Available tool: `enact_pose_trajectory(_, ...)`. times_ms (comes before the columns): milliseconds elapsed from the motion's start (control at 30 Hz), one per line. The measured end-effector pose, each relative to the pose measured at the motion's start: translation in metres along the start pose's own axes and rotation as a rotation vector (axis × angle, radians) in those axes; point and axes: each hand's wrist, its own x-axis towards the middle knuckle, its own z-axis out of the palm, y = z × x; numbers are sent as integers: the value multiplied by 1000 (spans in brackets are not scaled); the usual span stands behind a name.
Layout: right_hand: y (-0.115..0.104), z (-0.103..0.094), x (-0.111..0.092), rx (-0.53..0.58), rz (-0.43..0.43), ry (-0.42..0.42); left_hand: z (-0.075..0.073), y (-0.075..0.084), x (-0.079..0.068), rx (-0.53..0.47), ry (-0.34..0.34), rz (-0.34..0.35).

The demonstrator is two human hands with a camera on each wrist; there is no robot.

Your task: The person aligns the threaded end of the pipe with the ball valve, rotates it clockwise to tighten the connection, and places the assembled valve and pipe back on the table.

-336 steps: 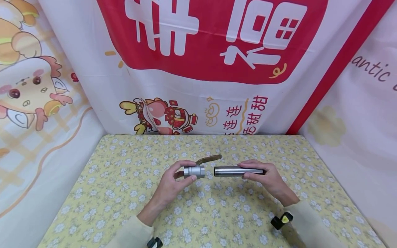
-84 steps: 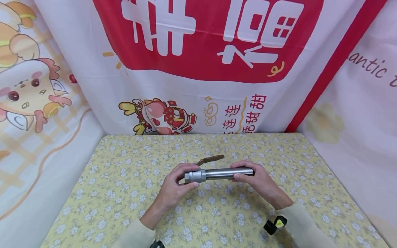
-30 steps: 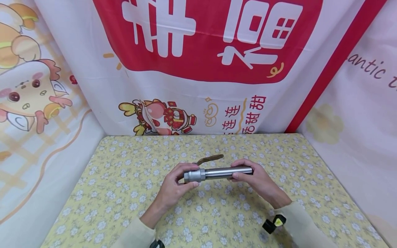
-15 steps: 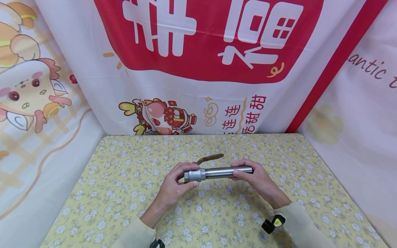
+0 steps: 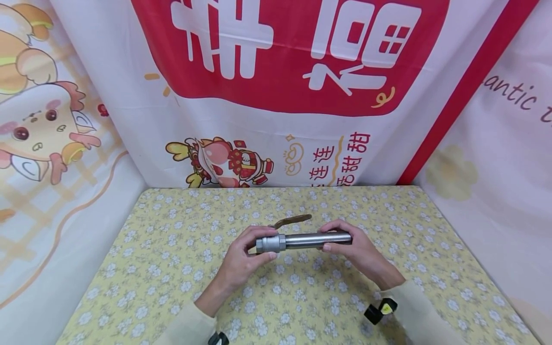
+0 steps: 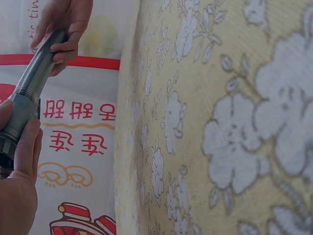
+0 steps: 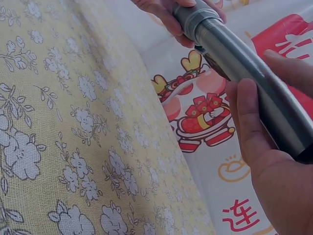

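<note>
My left hand [image 5: 243,256] grips a silver ball valve [image 5: 270,244], thumb on the near side and fingers over the far side. The valve's brown lever handle [image 5: 293,220] points right, behind the pipe. A steel pipe [image 5: 306,240] sits end-on in the valve's right opening, in line with it; a band of thread [image 7: 209,25] shows at the joint in the right wrist view. My right hand [image 5: 360,249] holds the pipe near its far right end, thumb at the near edge, fingers behind. Both things are held up over the table, the pipe slightly raised on the right.
A table with a yellow flowered cloth [image 5: 172,287] lies under the hands. Printed fabric hangings [image 5: 276,105] stand close behind it and on the left and right sides. A black wrist device [image 5: 380,310] is strapped on the right sleeve.
Earlier the pipe and valve were held apart; now they are joined. Over the last second the right thumb shifts on the pipe and a reddish mark comes into view on it; the left hand stays.
</note>
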Motion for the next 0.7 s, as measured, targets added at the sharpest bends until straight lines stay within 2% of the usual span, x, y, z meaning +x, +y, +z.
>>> enact_pose_trajectory(200, 0, -3, -1, -5, 1, -38, 0, -3, 0, 6, -3, -2)
enact_pose_trajectory(700, 3, -4, 0, -47, 28, -13, -1, -1, -1, 8, -4, -20)
